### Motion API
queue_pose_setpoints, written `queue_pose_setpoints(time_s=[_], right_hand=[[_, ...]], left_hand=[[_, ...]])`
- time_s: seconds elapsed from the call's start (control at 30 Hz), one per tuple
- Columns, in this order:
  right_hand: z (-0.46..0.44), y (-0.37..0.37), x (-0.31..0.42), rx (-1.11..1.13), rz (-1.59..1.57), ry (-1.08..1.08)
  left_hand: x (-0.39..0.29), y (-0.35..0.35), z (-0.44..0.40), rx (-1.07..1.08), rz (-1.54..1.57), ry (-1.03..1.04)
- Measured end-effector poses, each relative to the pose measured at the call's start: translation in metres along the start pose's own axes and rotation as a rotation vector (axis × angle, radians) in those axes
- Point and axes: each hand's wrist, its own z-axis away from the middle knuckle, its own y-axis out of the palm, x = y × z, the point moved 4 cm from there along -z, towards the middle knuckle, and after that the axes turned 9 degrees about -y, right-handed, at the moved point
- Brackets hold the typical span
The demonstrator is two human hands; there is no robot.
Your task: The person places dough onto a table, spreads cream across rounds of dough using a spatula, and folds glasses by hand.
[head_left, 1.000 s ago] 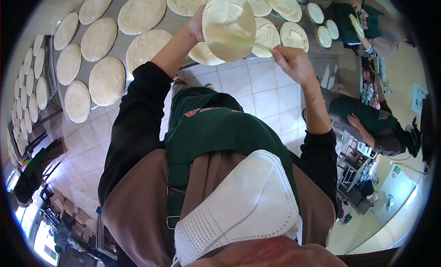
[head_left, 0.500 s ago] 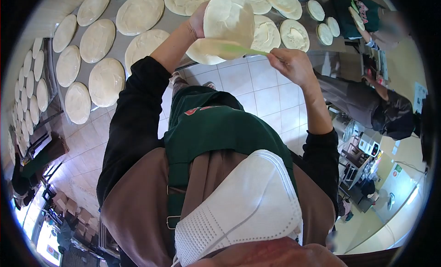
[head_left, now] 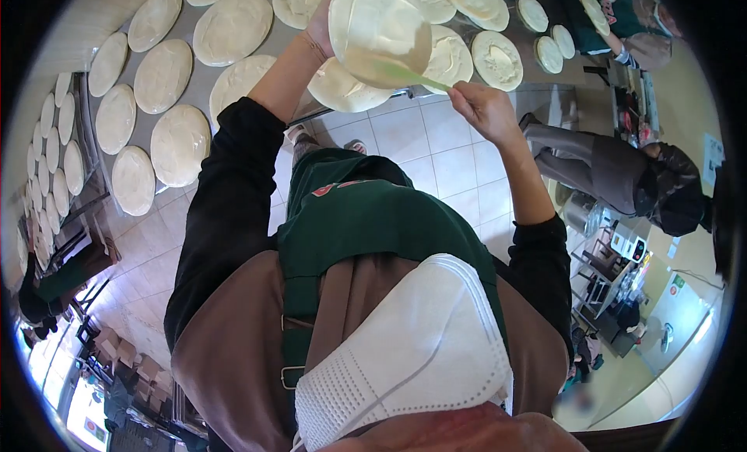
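At the top of the head view my left hand holds up a round pale dough base, tilted towards me and coated with a creamy spread. Most of that hand's fingers are hidden by the base. My right hand is closed around the end of a light green spatula. The spatula's blade lies across the lower part of the base, blurred by motion. Below and behind the held base, another coated dough base lies at the table's edge.
A metal table carries rows of coated dough bases. More rounds lie on a second surface at far left. A co-worker holds a similar round at upper right; another person stands at right on the tiled floor.
The held base has shifted slightly left and its face shows more towards me. The spatula and my right hand have moved slightly left and down, with the blade still at the base's lower part.
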Motion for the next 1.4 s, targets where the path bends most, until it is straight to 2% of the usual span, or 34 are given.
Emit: queue_pose_setpoints(time_s=[0.1, 0.27, 0.33, 0.4, 0.47, 0.53, 0.57, 0.63, 0.67, 0.7, 0.73, 0.8, 0.83, 0.9, 0.97, 1.03, 1.07, 1.13, 1.2, 1.27, 1.33, 1.4], right_hand=[[0.000, -0.006, -0.004, 0.015, -0.043, -0.057], [-0.024, -0.021, -0.019, -0.151, -0.033, 0.099], [-0.028, -0.021, -0.017, -0.167, -0.074, 0.079], [-0.025, -0.017, -0.011, -0.028, 0.005, -0.038], [-0.016, -0.016, -0.010, 0.021, 0.021, -0.080], [-0.005, -0.015, -0.011, 0.067, 0.041, -0.121], [0.001, -0.015, -0.013, 0.082, 0.040, -0.129], [0.012, -0.014, -0.017, 0.096, 0.041, -0.139], [0.018, -0.016, -0.022, 0.046, -0.077, -0.032], [0.022, -0.015, -0.027, -0.004, -0.196, 0.076], [0.023, -0.010, -0.029, -0.005, -0.195, 0.075], [0.027, -0.009, -0.035, -0.247, -0.279, 0.240], [0.025, -0.007, -0.036, -0.250, -0.279, 0.241], [0.017, -0.008, -0.033, -0.318, -0.221, 0.380], [0.009, -0.003, -0.032, -0.335, -0.201, 0.392], [0.005, 0.006, -0.027, -0.349, -0.181, 0.401], [0.004, 0.013, -0.021, -0.362, -0.197, 0.363], [0.003, 0.020, -0.011, -0.372, -0.216, 0.322], [0.004, 0.025, 0.002, -0.187, -0.241, 0.362], [0.009, 0.027, 0.008, -0.176, -0.281, 0.361], [0.011, 0.026, 0.015, -0.126, -0.266, 0.248], [0.013, 0.026, 0.017, -0.137, -0.279, 0.241]], left_hand=[[-0.001, 0.000, -0.003, 0.003, 0.024, -0.026], [0.005, -0.002, -0.015, 0.050, -0.008, -0.106], [0.005, -0.004, -0.020, 0.073, 0.020, -0.121], [0.000, -0.008, -0.017, 0.043, 0.022, -0.065], [-0.023, -0.023, -0.020, 0.014, 0.024, -0.007], [-0.060, -0.074, -0.032, -0.665, 0.241, -0.199], [-0.047, -0.058, -0.020, -0.666, 0.241, -0.198], [-0.013, 0.041, 0.012, 0.153, 0.009, 0.153], [-0.006, 0.064, 0.012, 0.154, 0.007, 0.153], [-0.005, 0.081, 0.008, 0.018, -0.090, 0.274], [-0.008, 0.087, 0.006, -0.118, -0.188, 0.392], [-0.007, 0.086, 0.005, -0.038, -0.168, 0.411], [-0.006, 0.087, 0.004, 0.041, -0.147, 0.430], [-0.002, 0.080, 0.003, 0.005, -0.197, 0.450], [0.001, 0.079, 0.000, -0.029, -0.247, 0.468], [0.007, 0.081, -0.009, -0.024, 0.012, 0.353], [0.007, 0.084, -0.012, -0.023, 0.010, 0.351], [0.008, 0.092, -0.016, 0.099, 0.035, 0.324], [0.009, 0.093, -0.017, 0.150, 0.003, 0.313], [0.010, 0.092, -0.017, 0.202, -0.028, 0.297], [0.004, 0.080, -0.016, 0.052, -0.039, 0.392], [0.005, 0.087, -0.015, 0.017, -0.140, 0.449]])
